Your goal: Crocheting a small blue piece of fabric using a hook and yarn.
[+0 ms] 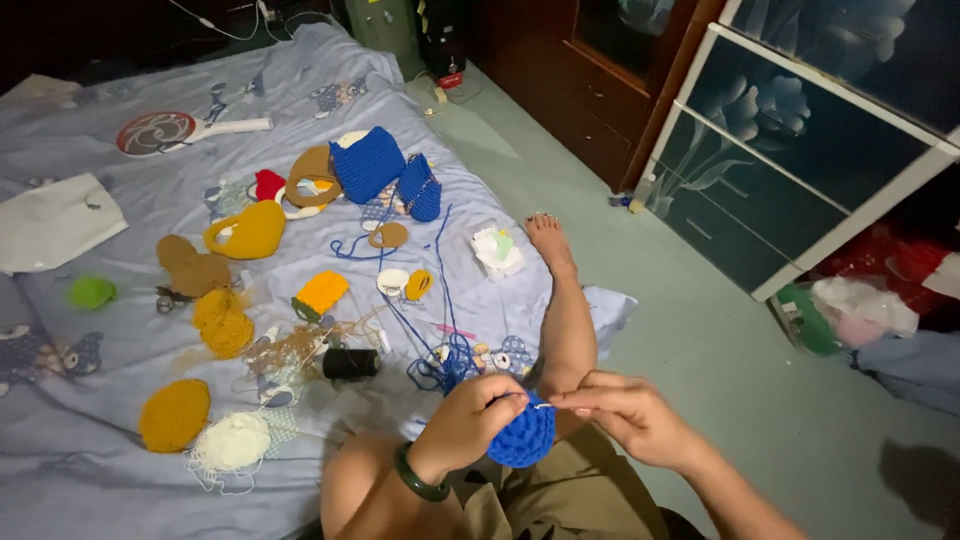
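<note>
Both hands sit low in the near middle, over the person's lap. The left hand [468, 420], with a dark green bangle [418, 478] on the wrist, has its fingers curled round a small round blue crocheted piece [524, 437]. The right hand [628, 415] pinches a thin crochet hook [545, 405] right at the piece's top edge. Blue yarn [435, 345] trails away to the far left across the pale blue bedsheet [90, 460], past a black thread spool [351, 363]. Farther off lie a mustard crocheted disc [174, 414], a white yarn ball [233, 441] and a big blue crocheted bag [369, 164].
</note>
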